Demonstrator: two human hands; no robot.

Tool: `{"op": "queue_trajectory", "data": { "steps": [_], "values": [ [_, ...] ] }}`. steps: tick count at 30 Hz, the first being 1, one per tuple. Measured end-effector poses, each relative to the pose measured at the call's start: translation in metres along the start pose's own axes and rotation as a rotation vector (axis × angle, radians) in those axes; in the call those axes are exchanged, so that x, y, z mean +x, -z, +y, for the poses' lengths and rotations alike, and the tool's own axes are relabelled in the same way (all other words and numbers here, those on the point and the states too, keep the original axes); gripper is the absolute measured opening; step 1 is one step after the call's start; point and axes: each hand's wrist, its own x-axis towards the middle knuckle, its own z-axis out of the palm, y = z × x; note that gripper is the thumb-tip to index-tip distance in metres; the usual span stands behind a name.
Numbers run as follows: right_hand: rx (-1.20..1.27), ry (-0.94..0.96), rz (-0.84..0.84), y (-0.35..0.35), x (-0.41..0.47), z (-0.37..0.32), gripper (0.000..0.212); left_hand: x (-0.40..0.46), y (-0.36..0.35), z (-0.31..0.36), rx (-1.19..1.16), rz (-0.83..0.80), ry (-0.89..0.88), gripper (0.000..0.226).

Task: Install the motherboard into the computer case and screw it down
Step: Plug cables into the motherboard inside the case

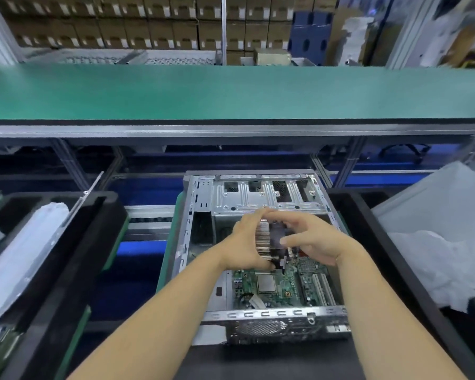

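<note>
An open metal computer case (203, 242) lies flat in front of me, its rear panel toward me. The green motherboard (288, 286) sits inside its near half, with a bare square CPU (266, 283) showing. Above the board I hold a finned heatsink with a fan (269, 239). My left hand (244, 242) grips its left side, fingers curled over the fins. My right hand (316, 239) holds its right side, thumb on top. The far part of the board is hidden behind my hands.
A black foam tray (74, 259) with a long bagged part stands on the left. On the right, another black tray (381, 242) holds white plastic bags (433, 264). A green shelf (231, 91) runs above the bench. Cardboard boxes are stacked behind.
</note>
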Motion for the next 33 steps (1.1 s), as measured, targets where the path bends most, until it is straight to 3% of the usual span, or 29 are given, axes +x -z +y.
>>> {"op": "queue_trajectory", "data": {
  "steps": [1, 3, 5, 8, 10, 13, 15, 17, 19, 21, 23, 26, 28, 31, 33],
  "values": [
    [0.111, 0.011, 0.043, 0.001, -0.001, 0.007, 0.051, -0.001, -0.001, -0.003, -0.008, 0.007, 0.02, 0.115],
    [0.118, -0.083, 0.288, 0.002, 0.001, 0.021, 0.038, -0.003, -0.005, -0.01, -0.022, 0.035, 0.055, 0.11],
    [-0.07, -0.318, 0.49, -0.002, 0.007, 0.031, 0.054, -0.005, -0.012, -0.017, 0.003, 0.066, 0.083, 0.106],
    [-0.025, -0.608, 0.308, -0.014, 0.012, 0.039, 0.1, -0.007, -0.021, -0.024, 0.019, 0.088, 0.131, 0.108],
    [0.096, -0.655, 0.19, -0.021, 0.016, 0.041, 0.108, -0.007, -0.024, -0.024, 0.021, 0.123, 0.141, 0.107],
    [0.232, -0.614, 0.15, -0.021, 0.024, 0.046, 0.084, -0.004, -0.024, -0.018, 0.005, 0.18, 0.126, 0.107],
    [0.169, -0.542, 0.161, -0.018, 0.026, 0.047, 0.063, -0.003, -0.02, -0.017, -0.059, 0.156, 0.133, 0.114],
    [-0.002, -0.496, 0.13, -0.012, 0.023, 0.047, 0.07, -0.004, -0.013, -0.02, -0.255, 0.186, 0.178, 0.103],
    [-0.199, -0.466, 0.095, -0.005, 0.019, 0.047, 0.084, -0.003, -0.004, -0.025, -0.461, 0.344, 0.229, 0.061],
    [-0.42, -0.426, 0.051, 0.003, 0.015, 0.047, 0.104, 0.002, 0.001, -0.03, -0.474, 0.51, 0.283, 0.026],
    [-0.591, -0.346, 0.004, 0.006, 0.013, 0.045, 0.116, 0.006, -0.001, -0.035, -0.38, 0.609, 0.273, 0.026],
    [-0.732, -0.228, -0.053, 0.005, 0.014, 0.048, 0.118, 0.005, -0.007, -0.04, -0.214, 0.719, 0.232, 0.034],
    [-0.771, -0.194, -0.052, 0.004, 0.016, 0.053, 0.119, 0.004, -0.009, -0.046, -0.092, 0.592, 0.248, 0.034],
    [-0.761, -0.156, -0.037, 0.003, 0.016, 0.059, 0.118, 0.004, -0.015, -0.051, -0.053, 0.188, 0.32, 0.055],
    [-0.756, -0.13, -0.021, 0.004, 0.017, 0.063, 0.117, 0.006, -0.018, -0.055, 0.012, 0.068, 0.382, 0.048]
  ]
}}
